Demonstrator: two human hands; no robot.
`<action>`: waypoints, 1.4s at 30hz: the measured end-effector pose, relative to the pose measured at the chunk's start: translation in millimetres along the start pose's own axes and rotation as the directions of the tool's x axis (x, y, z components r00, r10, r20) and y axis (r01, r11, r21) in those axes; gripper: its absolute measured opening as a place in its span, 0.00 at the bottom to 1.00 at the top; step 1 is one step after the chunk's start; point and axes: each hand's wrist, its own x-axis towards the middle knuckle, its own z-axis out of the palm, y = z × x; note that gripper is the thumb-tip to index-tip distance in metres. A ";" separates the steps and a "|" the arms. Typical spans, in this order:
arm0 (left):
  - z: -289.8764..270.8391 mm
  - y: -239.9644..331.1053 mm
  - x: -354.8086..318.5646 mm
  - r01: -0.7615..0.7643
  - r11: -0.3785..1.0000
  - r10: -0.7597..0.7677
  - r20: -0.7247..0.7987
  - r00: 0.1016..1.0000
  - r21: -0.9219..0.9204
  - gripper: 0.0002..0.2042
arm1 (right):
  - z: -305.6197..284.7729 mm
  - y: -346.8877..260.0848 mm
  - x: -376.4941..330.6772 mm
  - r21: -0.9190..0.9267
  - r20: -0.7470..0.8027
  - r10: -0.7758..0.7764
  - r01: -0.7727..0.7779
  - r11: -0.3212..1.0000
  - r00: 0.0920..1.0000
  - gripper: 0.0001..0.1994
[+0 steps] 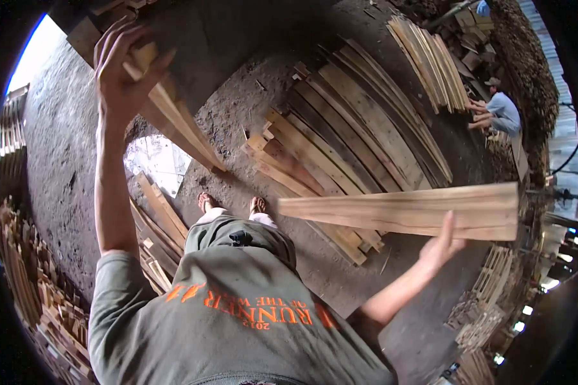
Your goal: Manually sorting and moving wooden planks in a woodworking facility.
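Note:
My right hand (440,249) is closed on the lower edge of a pale wooden plank (398,213), its thumb lying over the face. That plank is held out to the right, nearly level, above a stack of boards. My left hand (125,74) is raised at the upper left with its fingers spread. Between its thumb and forefinger shows the top end of a leaning plank (180,115); whether the hand touches it is unclear. The leaning plank slants down to the ground in front of my feet.
Long boards (353,128) lie stacked on the dirt floor ahead. More planks (157,208) lie by my left side, and wood pieces (42,301) are piled at far left. A person (502,110) in a light blue shirt crouches at the far right beside another plank stack (430,64).

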 end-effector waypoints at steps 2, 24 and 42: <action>-26.3 17.9 -12.1 0.059 0.998 -0.058 0.056 0.997 -0.023 0.22 | 20.1 -17.7 36.3 -0.109 0.149 -0.199 0.216 0.970 0.969 0.13; -177.5 76.8 -123.0 0.515 0.852 -0.511 -0.067 0.857 0.095 0.28 | 227.5 333.9 -298.6 -0.151 0.895 0.223 0.208 0.966 -0.387 0.28; -379.4 79.3 -222.2 0.565 0.825 -0.366 -0.758 0.540 0.005 0.31 | 199.2 300.4 -235.3 -0.657 0.717 0.697 -0.351 0.667 -0.018 0.16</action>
